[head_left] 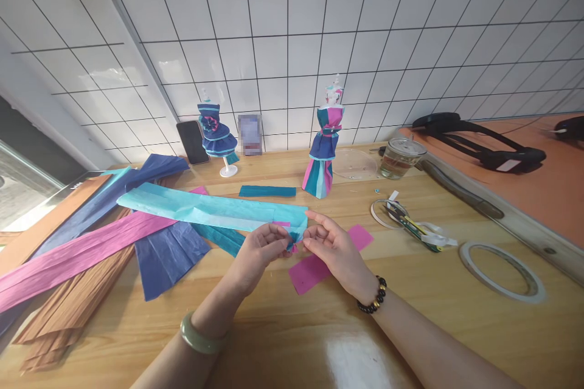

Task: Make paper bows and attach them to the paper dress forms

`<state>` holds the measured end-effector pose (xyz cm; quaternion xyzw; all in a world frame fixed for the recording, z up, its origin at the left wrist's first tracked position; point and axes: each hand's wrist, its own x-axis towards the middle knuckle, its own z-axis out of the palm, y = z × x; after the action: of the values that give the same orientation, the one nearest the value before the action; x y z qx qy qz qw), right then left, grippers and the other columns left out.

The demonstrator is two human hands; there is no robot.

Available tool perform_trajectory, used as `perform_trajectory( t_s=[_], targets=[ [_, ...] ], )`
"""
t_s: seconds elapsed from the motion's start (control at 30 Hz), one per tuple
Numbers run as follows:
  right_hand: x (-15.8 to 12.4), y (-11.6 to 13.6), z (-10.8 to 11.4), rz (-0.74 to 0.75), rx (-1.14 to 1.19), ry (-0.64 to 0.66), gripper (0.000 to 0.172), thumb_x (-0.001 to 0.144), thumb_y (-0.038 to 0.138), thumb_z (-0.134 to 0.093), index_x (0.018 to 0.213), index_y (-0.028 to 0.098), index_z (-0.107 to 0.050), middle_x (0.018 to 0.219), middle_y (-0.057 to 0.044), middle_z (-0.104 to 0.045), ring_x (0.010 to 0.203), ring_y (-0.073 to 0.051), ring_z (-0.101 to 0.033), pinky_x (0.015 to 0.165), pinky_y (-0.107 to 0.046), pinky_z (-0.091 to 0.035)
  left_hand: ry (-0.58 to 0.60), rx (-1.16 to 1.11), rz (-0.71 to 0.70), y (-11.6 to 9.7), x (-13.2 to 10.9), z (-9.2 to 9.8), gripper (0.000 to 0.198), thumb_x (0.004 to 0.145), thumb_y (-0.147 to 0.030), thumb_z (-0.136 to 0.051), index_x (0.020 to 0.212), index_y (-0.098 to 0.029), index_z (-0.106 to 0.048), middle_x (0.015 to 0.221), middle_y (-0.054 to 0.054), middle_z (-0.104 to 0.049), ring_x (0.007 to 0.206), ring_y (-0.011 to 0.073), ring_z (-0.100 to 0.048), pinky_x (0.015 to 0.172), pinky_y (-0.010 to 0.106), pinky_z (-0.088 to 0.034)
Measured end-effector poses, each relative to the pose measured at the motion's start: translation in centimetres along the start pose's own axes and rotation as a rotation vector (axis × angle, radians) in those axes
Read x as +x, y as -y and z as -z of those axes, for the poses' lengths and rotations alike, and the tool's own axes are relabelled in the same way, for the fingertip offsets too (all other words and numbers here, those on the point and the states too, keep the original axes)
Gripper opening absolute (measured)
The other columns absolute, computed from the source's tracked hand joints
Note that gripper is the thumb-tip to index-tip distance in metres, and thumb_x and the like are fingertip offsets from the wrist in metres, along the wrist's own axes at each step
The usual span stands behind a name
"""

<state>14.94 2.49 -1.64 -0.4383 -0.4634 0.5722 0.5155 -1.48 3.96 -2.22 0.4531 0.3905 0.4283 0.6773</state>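
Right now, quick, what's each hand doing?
Left hand: closed, pinching the teal-and-pink piece.
Right hand: thumb and finger closed, pinching the same piece.

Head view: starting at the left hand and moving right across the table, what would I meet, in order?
Left hand → gathered teal-and-pink paper → right hand → yellow-and-green-handled tool → large pale ring.
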Motion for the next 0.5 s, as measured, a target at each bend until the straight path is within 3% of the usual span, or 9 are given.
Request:
perform_trajectory(
  t_s=[0.2,0.37,0.5],
  targets=[
    [-0.23,0.04,-0.15,0.05,-0.08,0.049,0.05,0.071,0.02,-0.058,0.118,0.02,-0.042,0.072,0.004,-0.055,0.069,-0.012,-0.055,0.068,-0.03,-0.046,0.081,0.109,0.013,-0.16,-0.14,-0.22,0.033,0.071,-0.027,-0.065,0.101,-0.014,-0.059,0.087,0.007,-0.063,0.079,0.0176,-0.059,0.074,0.033,-0.047],
    [-0.35,-0.1,-0.14,0.07,-0.11,0.083,0.049,0.073,0.019,-0.056,0.12,0.02,-0.041,0.074,0.003,-0.055,0.071,-0.012,-0.056,0.069,-0.029,-0.046,0.051,0.195,-0.003,-0.19,-0.09,-0.19,0.016,0.072,-0.027,-0.064,0.079,-0.013,-0.064,0.074,0.004,-0.065,0.068,0.0136,-0.057,0.068,0.028,-0.044],
    [-0.18,-0.29,0.02,0.058,-0.083,0.061,0.049,0.073,0.024,-0.06,0.119,0.02,-0.042,0.072,0.003,-0.056,0.069,-0.013,-0.057,0.068,-0.03,-0.047,-0.018,0.066,0.005,-0.16,0.07,-0.14,0.014,0.069,-0.026,-0.066,0.075,-0.014,-0.061,0.068,0.002,-0.063,0.064,0.0128,-0.056,0.066,0.027,-0.044]
  ],
)
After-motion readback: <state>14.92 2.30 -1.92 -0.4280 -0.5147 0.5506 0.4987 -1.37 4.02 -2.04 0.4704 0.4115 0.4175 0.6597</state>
